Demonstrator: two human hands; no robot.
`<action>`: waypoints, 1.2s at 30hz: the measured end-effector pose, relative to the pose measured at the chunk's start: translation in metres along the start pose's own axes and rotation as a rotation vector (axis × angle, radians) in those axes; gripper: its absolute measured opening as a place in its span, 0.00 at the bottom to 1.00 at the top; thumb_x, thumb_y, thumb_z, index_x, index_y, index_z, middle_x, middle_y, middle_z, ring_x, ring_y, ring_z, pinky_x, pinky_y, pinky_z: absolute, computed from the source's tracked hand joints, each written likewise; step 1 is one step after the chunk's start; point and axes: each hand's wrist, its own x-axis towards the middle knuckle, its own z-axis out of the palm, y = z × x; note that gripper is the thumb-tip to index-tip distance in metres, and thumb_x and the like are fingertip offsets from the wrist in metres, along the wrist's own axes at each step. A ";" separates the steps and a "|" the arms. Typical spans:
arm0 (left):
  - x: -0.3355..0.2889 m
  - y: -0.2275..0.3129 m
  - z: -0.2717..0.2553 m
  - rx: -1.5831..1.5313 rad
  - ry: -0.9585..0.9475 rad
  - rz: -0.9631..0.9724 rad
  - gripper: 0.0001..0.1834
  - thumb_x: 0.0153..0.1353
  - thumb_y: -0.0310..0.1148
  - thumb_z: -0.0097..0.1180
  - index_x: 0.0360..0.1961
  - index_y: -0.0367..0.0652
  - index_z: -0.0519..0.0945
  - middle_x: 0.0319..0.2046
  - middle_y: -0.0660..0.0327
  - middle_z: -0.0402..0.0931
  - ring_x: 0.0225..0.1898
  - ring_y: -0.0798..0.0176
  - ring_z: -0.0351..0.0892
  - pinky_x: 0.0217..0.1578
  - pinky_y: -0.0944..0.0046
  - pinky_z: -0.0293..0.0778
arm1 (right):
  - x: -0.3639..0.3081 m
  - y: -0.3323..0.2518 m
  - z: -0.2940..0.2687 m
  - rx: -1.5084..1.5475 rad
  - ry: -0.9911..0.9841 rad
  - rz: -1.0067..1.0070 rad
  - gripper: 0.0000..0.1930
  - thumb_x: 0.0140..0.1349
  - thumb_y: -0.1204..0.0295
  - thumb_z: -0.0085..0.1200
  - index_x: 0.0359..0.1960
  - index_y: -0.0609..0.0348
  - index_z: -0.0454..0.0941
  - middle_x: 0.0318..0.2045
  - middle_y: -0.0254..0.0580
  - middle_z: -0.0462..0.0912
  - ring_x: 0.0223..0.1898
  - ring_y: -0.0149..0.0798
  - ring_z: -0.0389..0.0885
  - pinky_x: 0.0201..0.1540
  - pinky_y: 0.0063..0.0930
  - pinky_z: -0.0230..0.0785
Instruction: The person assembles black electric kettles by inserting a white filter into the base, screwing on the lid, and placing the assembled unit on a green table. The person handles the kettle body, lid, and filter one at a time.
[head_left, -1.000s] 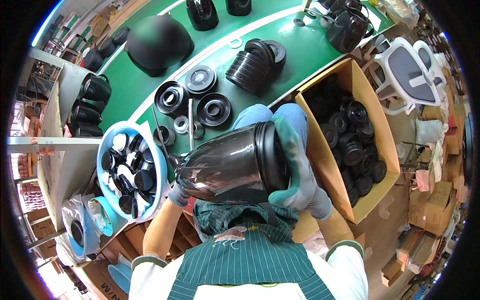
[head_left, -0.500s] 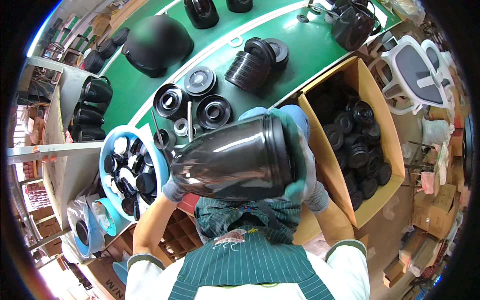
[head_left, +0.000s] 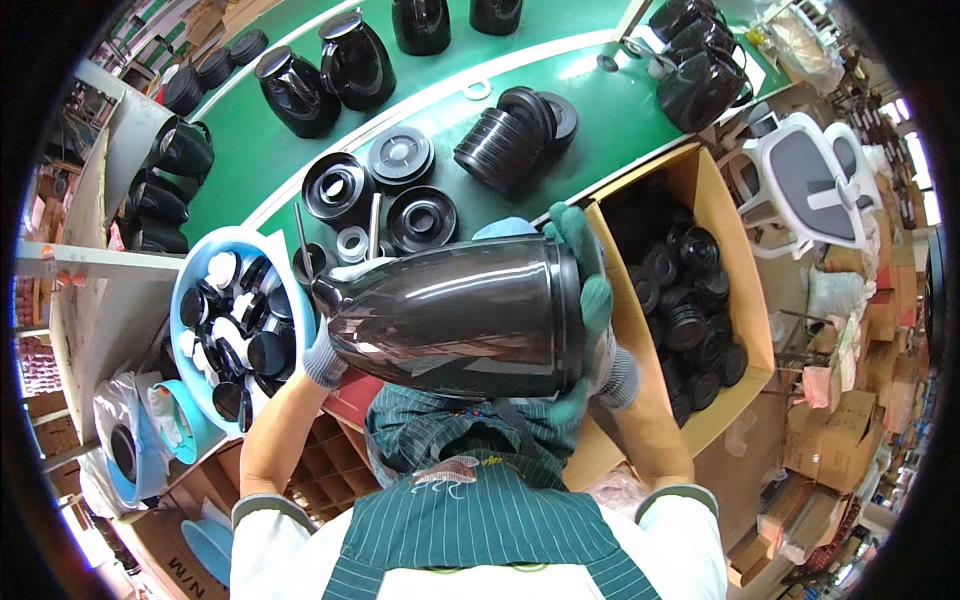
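A glossy black jug (head_left: 450, 315) lies on its side between my hands, its narrow spout end to the left and its ringed base to the right. My gloved left hand (head_left: 326, 358) supports the narrow end from beneath; most of its fingers are hidden behind the jug. My right hand (head_left: 592, 300), in a green-coated glove, presses round the base, fingers over the rim. Just beyond the jug stand black ring-shaped parts (head_left: 423, 218), a round ribbed lid (head_left: 401, 153) and a small pale ring (head_left: 352, 245). A metal rod (head_left: 375, 225) stands upright near them.
To the left, a light-blue tub (head_left: 180, 340) holds black and white parts. An open cardboard box (head_left: 745, 330) of black discs stands at right. On the green table (head_left: 560, 75) are a stack of black discs (head_left: 497, 145) and several black jugs (head_left: 358, 62). A grey chair (head_left: 812, 180) stands far right.
My right hand has shifted its grip on the base; its green fingers now reach up over the rim. The jug has moved slightly left in view, still in both hands.
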 end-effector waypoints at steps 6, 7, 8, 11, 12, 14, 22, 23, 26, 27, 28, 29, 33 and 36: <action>0.005 0.131 0.061 1.344 -0.276 1.075 0.20 0.57 0.31 0.65 0.51 0.39 0.86 0.48 0.47 0.86 0.48 0.46 0.89 0.50 0.57 0.84 | -0.003 -0.002 0.013 0.346 0.170 0.711 0.35 0.81 0.49 0.37 0.78 0.62 0.57 0.73 0.48 0.67 0.70 0.41 0.71 0.74 0.38 0.59; 0.002 0.134 0.061 1.376 -0.318 1.142 0.20 0.56 0.31 0.65 0.51 0.39 0.87 0.48 0.46 0.86 0.49 0.45 0.89 0.50 0.57 0.84 | 0.013 -0.012 0.008 0.520 0.158 0.770 0.33 0.82 0.52 0.36 0.78 0.63 0.55 0.75 0.47 0.64 0.71 0.40 0.68 0.75 0.37 0.58; 0.003 0.129 0.059 1.171 -0.238 1.050 0.20 0.56 0.30 0.65 0.51 0.39 0.87 0.48 0.46 0.86 0.48 0.46 0.89 0.51 0.57 0.83 | 0.028 -0.020 0.005 0.692 0.162 0.833 0.32 0.82 0.54 0.35 0.78 0.64 0.54 0.76 0.47 0.62 0.73 0.40 0.65 0.76 0.36 0.56; 0.007 0.077 0.022 0.771 -0.018 0.610 0.23 0.58 0.30 0.66 0.56 0.36 0.83 0.48 0.52 0.87 0.47 0.55 0.88 0.55 0.56 0.81 | 0.039 -0.044 0.011 0.237 0.017 0.576 0.40 0.79 0.55 0.43 0.81 0.64 0.40 0.81 0.56 0.47 0.81 0.51 0.48 0.80 0.43 0.43; 0.006 0.064 0.018 0.545 -0.072 0.414 0.23 0.61 0.30 0.65 0.58 0.36 0.82 0.50 0.53 0.86 0.50 0.57 0.86 0.56 0.57 0.81 | 0.037 -0.035 0.010 0.169 -0.022 0.371 0.47 0.73 0.47 0.46 0.81 0.63 0.40 0.81 0.61 0.44 0.81 0.57 0.47 0.80 0.47 0.42; -0.012 -0.016 -0.021 -0.168 -0.106 0.104 0.23 0.69 0.30 0.61 0.64 0.37 0.77 0.59 0.57 0.80 0.57 0.62 0.80 0.59 0.57 0.79 | 0.037 -0.015 0.012 0.071 -0.063 -0.070 0.60 0.62 0.30 0.52 0.82 0.60 0.39 0.79 0.70 0.38 0.80 0.67 0.45 0.79 0.55 0.41; -0.010 0.133 0.061 1.341 -0.343 1.137 0.20 0.55 0.34 0.68 0.50 0.45 0.88 0.50 0.56 0.86 0.47 0.53 0.88 0.48 0.57 0.85 | 0.021 -0.025 0.034 0.562 0.091 0.879 0.36 0.79 0.46 0.41 0.77 0.60 0.57 0.72 0.47 0.68 0.70 0.39 0.69 0.73 0.36 0.61; -0.009 0.135 0.070 1.358 -0.399 1.189 0.21 0.55 0.36 0.69 0.51 0.46 0.88 0.50 0.58 0.86 0.48 0.54 0.88 0.49 0.57 0.85 | 0.019 -0.028 0.030 0.648 0.144 1.012 0.36 0.79 0.45 0.42 0.77 0.60 0.59 0.70 0.47 0.71 0.68 0.39 0.71 0.72 0.36 0.63; 0.008 0.102 0.034 0.977 -0.226 0.850 0.19 0.60 0.31 0.65 0.52 0.40 0.86 0.50 0.54 0.86 0.49 0.56 0.88 0.53 0.59 0.83 | 0.003 -0.050 0.023 0.499 0.160 0.957 0.42 0.75 0.40 0.42 0.78 0.59 0.54 0.73 0.55 0.61 0.73 0.50 0.62 0.75 0.45 0.55; 0.006 0.087 0.030 0.754 -0.107 0.671 0.18 0.61 0.30 0.63 0.53 0.38 0.86 0.50 0.53 0.87 0.49 0.57 0.88 0.53 0.60 0.82 | -0.002 -0.044 0.022 0.300 0.097 0.749 0.45 0.74 0.38 0.43 0.79 0.60 0.51 0.76 0.58 0.55 0.76 0.56 0.57 0.76 0.49 0.51; 0.009 0.065 0.020 0.557 -0.064 0.437 0.17 0.64 0.28 0.59 0.53 0.35 0.85 0.49 0.54 0.87 0.48 0.59 0.87 0.55 0.61 0.81 | -0.003 -0.042 0.018 0.149 0.049 0.559 0.48 0.72 0.36 0.43 0.80 0.60 0.48 0.79 0.62 0.48 0.79 0.61 0.51 0.78 0.53 0.46; 0.008 0.033 -0.009 0.371 -0.159 0.214 0.30 0.65 0.42 0.67 0.62 0.34 0.78 0.58 0.50 0.81 0.56 0.53 0.83 0.61 0.52 0.78 | 0.008 -0.036 0.007 -0.101 -0.099 0.287 0.55 0.65 0.31 0.47 0.81 0.57 0.44 0.78 0.70 0.45 0.78 0.72 0.47 0.77 0.61 0.43; -0.002 0.005 0.005 0.014 -0.152 0.161 0.21 0.69 0.35 0.60 0.60 0.38 0.81 0.57 0.54 0.82 0.54 0.56 0.83 0.60 0.57 0.78 | -0.001 -0.029 0.013 0.099 -0.011 0.532 0.57 0.56 0.43 0.63 0.80 0.56 0.48 0.75 0.64 0.52 0.73 0.63 0.57 0.74 0.56 0.52; 0.013 0.113 0.061 1.273 -0.280 0.998 0.20 0.56 0.29 0.62 0.51 0.40 0.86 0.52 0.51 0.86 0.50 0.48 0.88 0.54 0.55 0.83 | -0.010 -0.031 0.031 0.619 0.340 0.729 0.49 0.58 0.64 0.72 0.77 0.59 0.55 0.73 0.51 0.62 0.70 0.45 0.67 0.72 0.41 0.61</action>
